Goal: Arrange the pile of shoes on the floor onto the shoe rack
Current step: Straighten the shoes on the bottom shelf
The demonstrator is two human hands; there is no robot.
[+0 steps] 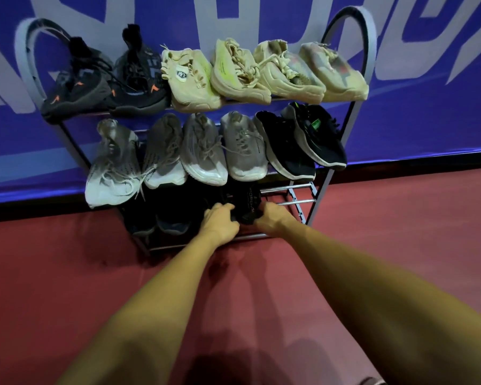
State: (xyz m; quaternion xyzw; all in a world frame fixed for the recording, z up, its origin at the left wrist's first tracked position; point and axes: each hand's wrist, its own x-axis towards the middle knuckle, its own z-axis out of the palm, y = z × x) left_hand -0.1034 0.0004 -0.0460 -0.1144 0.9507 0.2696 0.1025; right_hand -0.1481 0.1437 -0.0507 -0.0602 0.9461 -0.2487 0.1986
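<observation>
A metal shoe rack (300, 202) with three tiers stands against the blue wall. Its top tier holds two dark shoes (134, 76) and several cream shoes (242, 73). The middle tier carries several grey shoes (203, 151) and two black shoes (297, 140). On the shadowed bottom tier sit dark shoes (170, 220). Both my hands reach to that bottom tier: my left hand (220, 222) and my right hand (272, 218) grip a black shoe (249, 207) from either side. The shoe's far end is lost in shadow.
Bare bars show at the right end of the bottom tier (295, 187). Red floor (400, 232) spreads in front and to the right. A blue banner wall (428, 107) with pale lettering runs behind the rack. No loose shoes are visible on the floor.
</observation>
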